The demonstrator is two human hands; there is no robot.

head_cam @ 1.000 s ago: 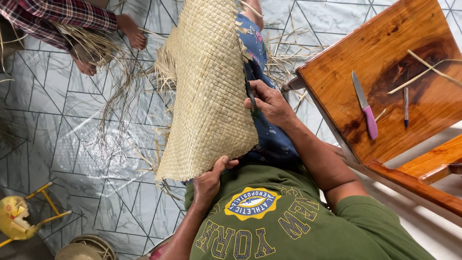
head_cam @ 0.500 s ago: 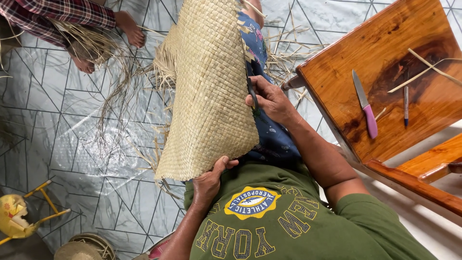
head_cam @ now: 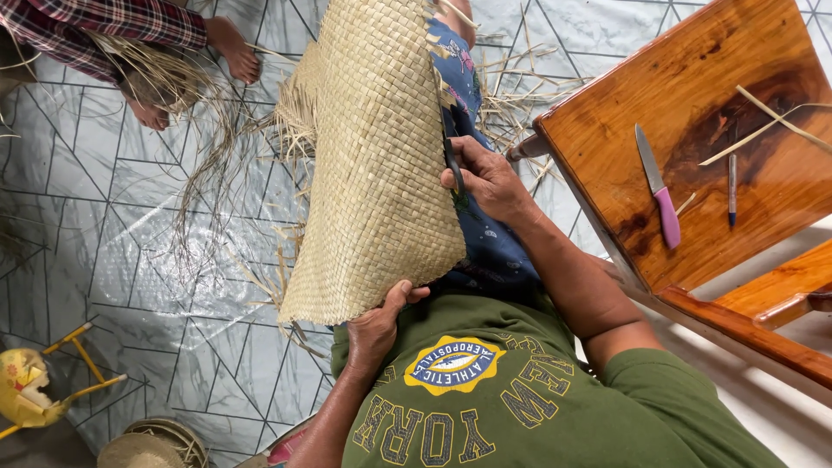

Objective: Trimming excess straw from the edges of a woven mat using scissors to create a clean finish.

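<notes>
Head view: two hands on a long woven straw mat piece (head_cam: 373,156) laid over the person's lap.

Left hand (head_cam: 381,325) grips the mat's near bottom edge, thumb on the weave. Right hand (head_cam: 490,178) is closed around a thin dark tool (head_cam: 452,160) pressed against the mat's right edge. Right of the mat stands a polished wooden table (head_cam: 737,52) carrying a pink-handled knife (head_cam: 657,186) and a slim pen (head_cam: 732,189). Loose straw strips (head_cam: 199,165) lie left of the mat.
</notes>
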